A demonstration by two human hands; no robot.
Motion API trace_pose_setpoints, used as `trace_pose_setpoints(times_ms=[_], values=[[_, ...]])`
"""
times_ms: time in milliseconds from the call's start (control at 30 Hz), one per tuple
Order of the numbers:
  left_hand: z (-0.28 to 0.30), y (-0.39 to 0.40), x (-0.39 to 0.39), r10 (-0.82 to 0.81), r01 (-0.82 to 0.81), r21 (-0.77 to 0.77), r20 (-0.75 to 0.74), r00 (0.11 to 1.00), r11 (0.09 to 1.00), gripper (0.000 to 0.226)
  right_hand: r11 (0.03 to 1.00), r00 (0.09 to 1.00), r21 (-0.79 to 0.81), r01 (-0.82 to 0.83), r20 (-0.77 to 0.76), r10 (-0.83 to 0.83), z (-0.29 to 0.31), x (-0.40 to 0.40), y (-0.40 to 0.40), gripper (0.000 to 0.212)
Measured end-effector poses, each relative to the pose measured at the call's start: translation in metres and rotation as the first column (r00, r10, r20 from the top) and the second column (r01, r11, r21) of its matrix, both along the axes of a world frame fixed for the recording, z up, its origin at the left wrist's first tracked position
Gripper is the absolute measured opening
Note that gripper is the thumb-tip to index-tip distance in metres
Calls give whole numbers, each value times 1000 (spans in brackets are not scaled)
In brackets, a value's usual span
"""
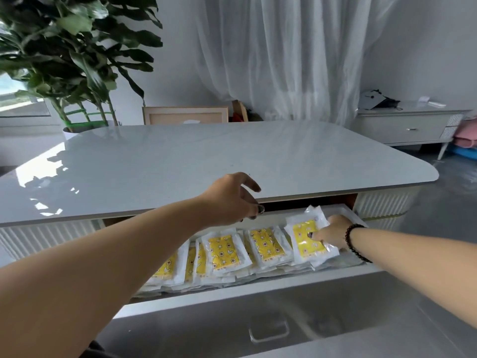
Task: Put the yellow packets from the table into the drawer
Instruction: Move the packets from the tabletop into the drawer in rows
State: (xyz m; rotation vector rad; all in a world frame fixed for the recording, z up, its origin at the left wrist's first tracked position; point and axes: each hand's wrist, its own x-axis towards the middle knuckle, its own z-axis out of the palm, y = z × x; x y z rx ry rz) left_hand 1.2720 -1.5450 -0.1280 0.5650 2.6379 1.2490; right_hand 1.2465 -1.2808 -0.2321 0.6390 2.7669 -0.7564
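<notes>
bright daylight, left | glare on table | soft focus | edges bowed

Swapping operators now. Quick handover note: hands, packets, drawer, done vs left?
Left hand: open, empty, hovering over the table edge above the drawer.
Right hand: inside the drawer at its right end, pressing on the rightmost yellow packet.
Packets: rows of them lie in the open drawer; none visible on the tabletop.
Done: transfer looks finished.
Left: release the last packet, withdraw hands, probably close the drawer.
</notes>
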Motion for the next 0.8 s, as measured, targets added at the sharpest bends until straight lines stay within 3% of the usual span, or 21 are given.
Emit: trace_pose_setpoints(times_ms=[100, 333, 533, 633, 800], values=[[-3, -4, -3, -12, 12, -54, 6, 1000, 998, 33, 995, 999, -98, 31, -8, -32, -9, -17, -3, 56], [-15, -19, -14, 9, -4, -156, 30, 1000, 988, 28, 997, 998, 56, -47, -38, 49, -27, -35, -15, 30], [-20, -29, -19, 25, -16, -202, 43, 999, 979, 21, 935, 991, 335, -114, -32, 133, -24, -31, -24, 36], [-19, -33, -17, 22, -13, -222, 39, 999, 975, 21, 945, 985, 315, -90, -114, 132, -18, -26, -27, 48], [-8, -40, -10, 10, -16, -259, -26, 1000, 966, 20, 953, 944, 263, -149, -248, 216, 14, -16, -38, 34]])
